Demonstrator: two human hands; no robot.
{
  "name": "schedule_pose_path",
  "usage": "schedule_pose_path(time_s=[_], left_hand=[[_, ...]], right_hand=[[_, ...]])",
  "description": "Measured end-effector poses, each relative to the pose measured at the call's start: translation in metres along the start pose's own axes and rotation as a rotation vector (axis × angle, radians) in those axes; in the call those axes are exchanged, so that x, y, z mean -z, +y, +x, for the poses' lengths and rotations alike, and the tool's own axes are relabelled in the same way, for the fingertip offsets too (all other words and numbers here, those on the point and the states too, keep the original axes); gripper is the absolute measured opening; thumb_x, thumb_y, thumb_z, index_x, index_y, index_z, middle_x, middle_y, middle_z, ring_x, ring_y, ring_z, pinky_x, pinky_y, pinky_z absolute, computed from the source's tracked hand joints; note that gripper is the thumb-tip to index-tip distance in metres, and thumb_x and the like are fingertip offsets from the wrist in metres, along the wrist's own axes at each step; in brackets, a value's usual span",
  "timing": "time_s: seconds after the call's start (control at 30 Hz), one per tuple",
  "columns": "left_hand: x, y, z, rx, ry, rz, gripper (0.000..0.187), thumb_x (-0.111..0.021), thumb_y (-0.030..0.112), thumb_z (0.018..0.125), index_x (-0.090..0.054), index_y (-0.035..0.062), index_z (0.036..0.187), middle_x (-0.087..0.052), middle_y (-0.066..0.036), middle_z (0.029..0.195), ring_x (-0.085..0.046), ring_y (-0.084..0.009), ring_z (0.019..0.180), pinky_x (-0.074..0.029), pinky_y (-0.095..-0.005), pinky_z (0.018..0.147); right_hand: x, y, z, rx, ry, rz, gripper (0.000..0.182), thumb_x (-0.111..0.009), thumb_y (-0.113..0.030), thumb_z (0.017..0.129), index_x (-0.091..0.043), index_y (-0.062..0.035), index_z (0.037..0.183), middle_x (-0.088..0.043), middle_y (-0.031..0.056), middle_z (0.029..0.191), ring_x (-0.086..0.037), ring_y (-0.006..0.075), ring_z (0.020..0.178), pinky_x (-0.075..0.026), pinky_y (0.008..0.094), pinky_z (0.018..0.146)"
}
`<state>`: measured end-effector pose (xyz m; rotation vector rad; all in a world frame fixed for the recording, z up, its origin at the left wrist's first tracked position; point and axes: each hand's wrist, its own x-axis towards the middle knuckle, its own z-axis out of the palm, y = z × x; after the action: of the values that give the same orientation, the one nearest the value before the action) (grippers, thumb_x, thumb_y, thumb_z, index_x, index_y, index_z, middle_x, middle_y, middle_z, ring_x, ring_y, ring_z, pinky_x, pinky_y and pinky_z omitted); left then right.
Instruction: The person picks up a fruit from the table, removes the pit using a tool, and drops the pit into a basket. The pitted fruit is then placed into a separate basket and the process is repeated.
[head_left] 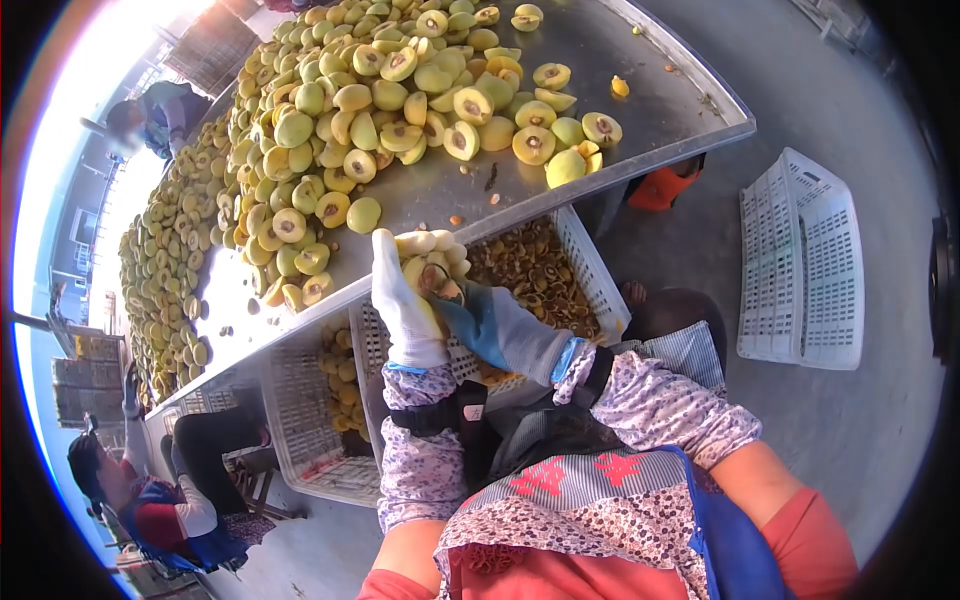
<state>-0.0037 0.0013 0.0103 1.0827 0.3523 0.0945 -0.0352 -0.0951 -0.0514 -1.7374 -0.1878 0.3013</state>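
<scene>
My left hand, in a white glove, is wrapped round a halved fruit, its thumb pointing up. Against the fruit's brown centre presses my right hand, in a grey and blue glove; its fingertips are partly hidden, and whether it holds a small tool cannot be made out. Both hands meet just beyond the near edge of the metal table, above the crates. Many halved yellow-green fruits are heaped on the table.
Below the hands a white crate holds brown pits and scraps. Left of it, another crate has yellow fruit pieces beside it. White crates stand on the floor at right. A seated person is at lower left; another person is beyond the table.
</scene>
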Motion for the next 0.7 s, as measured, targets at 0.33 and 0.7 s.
schedule_pose_path(time_s=[0.33,0.7], left_hand=[[0.008,-0.006,0.006,-0.067,-0.142,0.071,0.050,-0.044,0.043,0.103,-0.061,0.0022,0.081,-0.068,-0.015,0.077,-0.063,-0.0222,0.060,-0.051,-0.0290,0.053],[0.024,0.002,0.023,0.096,-0.602,0.477,0.042,-0.052,0.037,0.099,-0.064,0.0005,0.082,-0.068,-0.015,0.073,-0.063,-0.0205,0.059,-0.053,-0.0326,0.058]], right_hand=[[0.000,-0.014,-0.008,-0.032,-0.053,0.240,0.053,-0.052,-0.051,0.099,-0.063,0.0012,0.103,-0.066,0.0131,0.076,-0.066,0.0279,0.070,-0.052,0.0367,0.068],[0.040,-0.045,-0.025,-0.539,-0.464,0.418,0.054,-0.052,-0.066,0.092,-0.055,-0.0124,0.084,-0.034,-0.0080,0.054,-0.026,0.0045,0.041,-0.020,0.0248,0.038]])
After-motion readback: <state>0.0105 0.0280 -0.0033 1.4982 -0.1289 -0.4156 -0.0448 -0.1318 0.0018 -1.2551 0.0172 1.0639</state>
